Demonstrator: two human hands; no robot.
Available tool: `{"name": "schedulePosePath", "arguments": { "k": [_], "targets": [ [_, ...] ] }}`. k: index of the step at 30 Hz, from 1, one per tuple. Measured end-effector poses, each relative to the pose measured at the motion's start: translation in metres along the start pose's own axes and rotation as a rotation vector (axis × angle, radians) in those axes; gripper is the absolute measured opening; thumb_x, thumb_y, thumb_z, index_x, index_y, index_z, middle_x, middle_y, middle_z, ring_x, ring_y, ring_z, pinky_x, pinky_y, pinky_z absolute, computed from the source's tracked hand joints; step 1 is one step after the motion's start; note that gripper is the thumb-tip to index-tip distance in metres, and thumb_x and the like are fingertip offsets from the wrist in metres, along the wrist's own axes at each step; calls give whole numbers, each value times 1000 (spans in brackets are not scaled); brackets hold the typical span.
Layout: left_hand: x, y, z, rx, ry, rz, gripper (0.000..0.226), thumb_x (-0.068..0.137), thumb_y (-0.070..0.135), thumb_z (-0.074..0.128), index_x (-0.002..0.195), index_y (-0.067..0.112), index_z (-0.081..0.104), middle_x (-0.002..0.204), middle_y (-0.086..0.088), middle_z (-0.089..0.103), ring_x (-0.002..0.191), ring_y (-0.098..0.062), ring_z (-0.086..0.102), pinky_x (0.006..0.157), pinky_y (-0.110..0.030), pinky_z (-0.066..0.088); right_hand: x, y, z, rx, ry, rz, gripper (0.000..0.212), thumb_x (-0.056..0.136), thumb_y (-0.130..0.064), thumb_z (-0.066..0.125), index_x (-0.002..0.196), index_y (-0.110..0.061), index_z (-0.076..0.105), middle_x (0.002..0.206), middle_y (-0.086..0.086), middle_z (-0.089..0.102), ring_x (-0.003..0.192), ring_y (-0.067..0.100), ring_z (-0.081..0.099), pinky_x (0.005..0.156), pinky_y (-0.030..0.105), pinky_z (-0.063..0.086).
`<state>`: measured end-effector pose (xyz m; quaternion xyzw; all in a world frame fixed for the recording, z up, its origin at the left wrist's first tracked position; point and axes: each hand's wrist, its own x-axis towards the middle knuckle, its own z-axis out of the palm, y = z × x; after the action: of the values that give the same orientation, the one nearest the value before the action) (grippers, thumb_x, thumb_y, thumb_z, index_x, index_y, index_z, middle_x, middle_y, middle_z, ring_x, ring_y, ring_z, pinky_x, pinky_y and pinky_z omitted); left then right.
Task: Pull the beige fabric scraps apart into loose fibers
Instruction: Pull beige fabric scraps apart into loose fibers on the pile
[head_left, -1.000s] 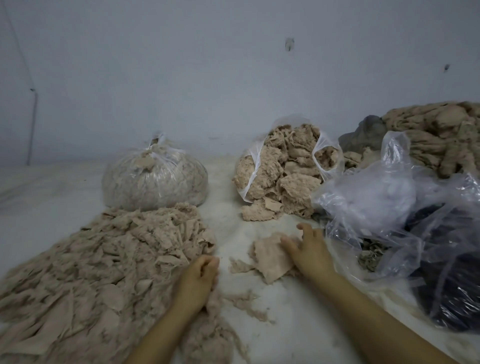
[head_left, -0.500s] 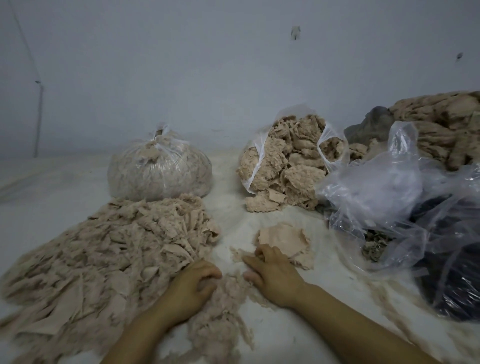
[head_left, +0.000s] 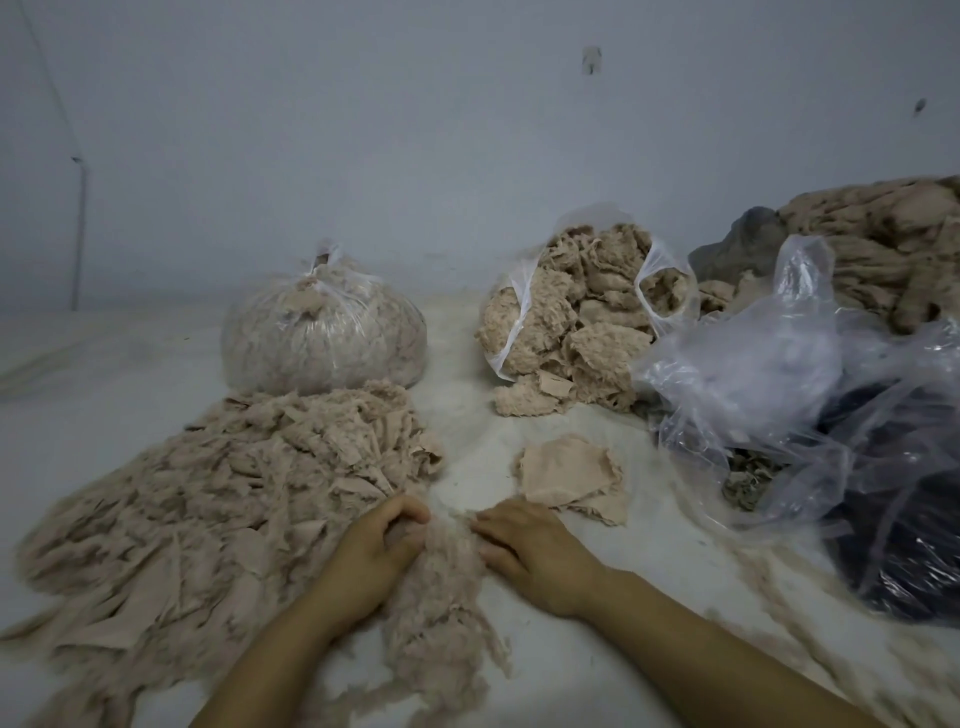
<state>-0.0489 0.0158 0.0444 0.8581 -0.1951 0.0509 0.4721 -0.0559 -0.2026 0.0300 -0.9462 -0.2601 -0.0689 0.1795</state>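
scrap pile: beige, ragged, spread at 9 o'clock | flat scraps: stacked at 1 o'clock | loose fibers: fluffy strip, centre toward 6 o'clock

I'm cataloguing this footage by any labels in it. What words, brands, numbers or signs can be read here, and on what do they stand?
None: no readable text shows in this view.
The tied clear bag, the open bag of scraps and the loose clear plastic carry no visible print.
The wall bears only small dark marks, no letters.
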Motion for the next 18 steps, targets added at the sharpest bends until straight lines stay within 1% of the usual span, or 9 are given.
{"name": "schedulePosePath", "arguments": {
  "k": [2,5,7,10,12,13,15,17,18],
  "targets": [
    [-1,3,-6,-68,88,-19,21,90,1,56,89,22,58,89,6,59,77,8,53,65,-7,40,-13,-6,-1,141,25,-48,38,102,-35,39,108,-8,65,108,6,65,102,19,53,97,33,37],
    [2,8,-12,-221,197,-81,18,91,1,56,89,18,59,91,1,59,84,-9,55,71,-21,45,-35,-9,-7,245,37,-79,41,100,-38,42,91,-8,68,93,2,68,89,14,57,90,23,40],
    [5,15,-10,-308,191,-116,17,89,-1,57,90,15,59,90,0,59,80,-7,57,70,-20,46,-43,-11,-13,310,79,37,35,98,-41,45,85,-18,68,85,-8,69,78,4,59,82,23,45],
    [8,26,-1,-496,90,-118,19,80,-3,67,89,11,59,82,-1,59,66,0,58,61,-13,46,-34,-13,-26,375,230,293,34,90,-56,46,74,-31,63,76,-12,68,72,0,60,77,27,49],
    [11,31,5,-670,10,-138,24,70,4,70,91,10,59,79,-2,61,65,-7,60,60,-19,49,-22,-17,-33,655,236,409,40,78,-65,48,80,-30,67,83,-12,70,80,1,63,78,21,49],
    [14,34,7,-738,-15,-146,27,70,2,71,92,9,58,78,-2,62,65,-10,61,59,-21,50,-14,-21,-34,845,176,432,38,75,-63,53,86,-29,68,85,-12,70,83,2,64,77,17,49],
    [20,38,13,-740,-23,-144,29,71,1,75,94,9,59,79,-2,62,67,-11,60,61,-21,51,-1,-27,-31,1111,90,419,26,81,-44,64,88,-19,66,82,-5,68,79,12,64,74,20,51],
    [24,39,18,-616,18,-153,28,71,6,79,93,10,61,77,0,61,67,-9,58,60,-18,49,7,-31,-28,1261,179,432,14,89,-22,64,80,-11,60,73,6,59,67,16,55,64,26,47],
    [25,38,19,-562,38,-174,24,74,8,79,92,9,64,75,1,64,65,-8,59,58,-17,48,10,-31,-26,1334,252,473,17,91,-17,61,77,-10,57,71,8,55,64,17,52,62,27,45]
  ]
}}
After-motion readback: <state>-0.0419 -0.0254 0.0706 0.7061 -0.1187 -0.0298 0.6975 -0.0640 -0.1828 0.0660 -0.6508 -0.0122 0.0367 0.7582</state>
